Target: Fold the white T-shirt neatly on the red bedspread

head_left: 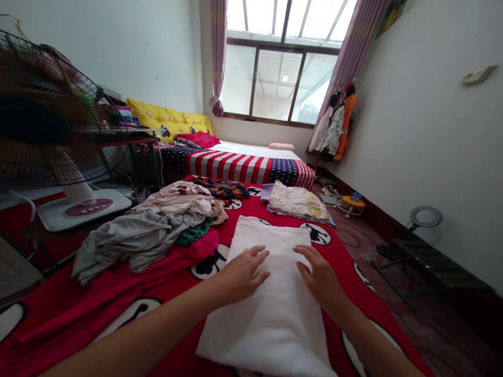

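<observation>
A white folded garment (271,319) lies flat on the red bedspread (346,262) right in front of me. My left hand (245,272) is over its left side, fingers stretched and a little bent. Over its right side is my right hand (316,269), its fingers also apart. Neither hand grips the cloth; whether the fingertips touch it I cannot tell. To the left is a heap of loose clothes, with a grey garment (137,235) and a pink one (198,248). Beyond the white garment, at the right, sits a stack of folded clothes (296,201).
An electric fan (84,204) stands at the left beside the bed. Behind lies a second bed with a striped cover (231,166) under the window. On the right floor are a small yellow stool (352,203) and a ring light (425,216) near a dark bench (436,262).
</observation>
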`<state>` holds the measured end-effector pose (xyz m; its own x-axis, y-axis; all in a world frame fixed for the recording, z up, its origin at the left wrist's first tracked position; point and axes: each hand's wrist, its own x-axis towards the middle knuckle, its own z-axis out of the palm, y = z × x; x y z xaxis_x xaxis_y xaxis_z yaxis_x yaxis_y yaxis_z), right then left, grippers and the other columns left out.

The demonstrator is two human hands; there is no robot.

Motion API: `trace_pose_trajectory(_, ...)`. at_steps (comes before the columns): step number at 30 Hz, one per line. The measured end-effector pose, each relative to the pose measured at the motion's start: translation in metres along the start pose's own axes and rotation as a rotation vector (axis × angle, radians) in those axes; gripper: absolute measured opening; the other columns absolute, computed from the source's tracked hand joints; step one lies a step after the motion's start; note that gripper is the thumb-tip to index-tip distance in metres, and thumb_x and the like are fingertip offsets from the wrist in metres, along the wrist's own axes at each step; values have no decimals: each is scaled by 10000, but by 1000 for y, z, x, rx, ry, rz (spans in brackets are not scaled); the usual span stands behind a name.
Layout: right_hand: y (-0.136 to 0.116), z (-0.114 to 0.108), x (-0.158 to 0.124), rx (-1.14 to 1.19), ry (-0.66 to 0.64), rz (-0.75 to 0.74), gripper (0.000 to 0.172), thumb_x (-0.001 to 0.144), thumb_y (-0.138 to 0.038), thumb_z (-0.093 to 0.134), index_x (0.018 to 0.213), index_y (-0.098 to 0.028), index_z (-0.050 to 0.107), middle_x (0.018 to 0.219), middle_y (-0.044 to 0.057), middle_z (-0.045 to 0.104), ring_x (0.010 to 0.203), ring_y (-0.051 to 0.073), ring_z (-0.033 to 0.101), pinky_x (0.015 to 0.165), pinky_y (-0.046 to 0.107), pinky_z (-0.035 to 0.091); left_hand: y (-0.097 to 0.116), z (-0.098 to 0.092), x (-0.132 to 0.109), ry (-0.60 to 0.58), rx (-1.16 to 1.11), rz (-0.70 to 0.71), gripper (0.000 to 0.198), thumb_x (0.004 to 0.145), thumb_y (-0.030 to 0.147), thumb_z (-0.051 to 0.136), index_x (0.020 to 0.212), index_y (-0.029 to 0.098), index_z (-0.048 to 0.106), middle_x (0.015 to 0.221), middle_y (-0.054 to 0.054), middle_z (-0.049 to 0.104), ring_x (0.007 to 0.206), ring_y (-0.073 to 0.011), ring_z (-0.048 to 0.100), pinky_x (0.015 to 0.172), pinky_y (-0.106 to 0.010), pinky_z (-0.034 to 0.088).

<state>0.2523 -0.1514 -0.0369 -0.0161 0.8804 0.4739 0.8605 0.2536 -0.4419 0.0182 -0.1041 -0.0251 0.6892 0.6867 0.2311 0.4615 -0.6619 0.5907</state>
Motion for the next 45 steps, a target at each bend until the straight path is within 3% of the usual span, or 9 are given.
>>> trace_pose_trajectory(4, -3, 38, 25, -127, -181, -106, 505, 874, -168, 367, 1369, -189, 469, 1448, 102, 440, 1352, 213, 371, 1118, 443, 286, -16, 34, 44, -28, 268, -21, 586, 910, 395, 421, 1454, 190, 348, 1540, -128, 252, 1436, -298, 170, 1142, -558, 105)
trace_pose_trajectory(8, 31, 48, 33, -309, -275, 141, 596, 927, -496, 370, 1453, -216, 358, 1549, 97, 256, 1433, 276, 183, 1122, 550, 191, -45, 36, 60, 28, 345, -151, 647, 884, 599, 389, 1443, 272, 370, 1560, -75, 212, 1444, -299, 134, 1150, -530, 93)
trace_pose_trajectory(11, 56, 47, 32, -356, -238, 305, 665, 925, -571, 306, 1481, -206, 295, 1568, 87, 189, 1441, 290, 142, 1119, 576, 158, -56, 33, 62, 36, 342, -186, 668, 872, 626, 390, 1443, 280, 370, 1565, -49, 198, 1446, -290, 128, 1155, -510, 96)
trace_pose_trajectory(14, 68, 46, 30, -327, -161, 348, 665, 921, -549, 338, 1473, -178, 311, 1557, 109, 219, 1428, 300, 188, 1123, 567, 158, -64, 29, 63, 48, 322, -257, 684, 862, 612, 431, 1437, 244, 383, 1564, -74, 196, 1443, -296, 140, 1153, -506, 110)
trace_pose_trajectory(17, 73, 44, 28, -241, 45, 397, 625, 895, -455, 423, 1409, -101, 397, 1481, 191, 363, 1367, 304, 329, 1106, 522, 245, -77, 20, 59, 194, 316, -385, 687, 867, 530, 488, 1433, 156, 376, 1546, -146, 236, 1426, -310, 199, 1142, -467, 185)
trace_pose_trajectory(22, 78, 37, 26, -24, 306, 351, 480, 826, -329, 480, 1250, -113, 546, 1187, 159, 606, 1041, 252, 587, 940, 407, 451, -95, 0, 51, 465, 268, -434, 553, 834, 303, 585, 1329, 78, 486, 1251, -186, 569, 1178, -273, 522, 1025, -346, 377)
trace_pose_trajectory(27, 74, 35, 27, -51, 265, 315, 424, 803, -319, 487, 1180, -175, 616, 985, 81, 627, 762, 187, 581, 748, 350, 494, -89, -5, 52, 480, 192, -445, 454, 805, 272, 617, 1249, 182, 585, 1097, -121, 638, 976, -240, 609, 895, -334, 457)
trace_pose_trajectory(34, 74, 35, 29, -48, 221, 381, 471, 771, -289, 516, 1226, -211, 611, 957, 49, 630, 677, 152, 553, 701, 320, 476, -99, 0, 60, 547, -105, -424, 513, 712, 160, 635, 1224, 189, 618, 975, -62, 680, 828, -181, 633, 772, -266, 500)
trace_pose_trajectory(45, 73, 40, 34, 97, 231, 240, 292, 798, -253, 502, 955, -173, 734, 883, 68, 618, 770, 182, 579, 755, 318, 477, -99, 0, 73, 495, -257, -351, 310, 731, 126, 603, 1005, 166, 741, 1017, -64, 733, 970, -213, 662, 924, -295, 477)
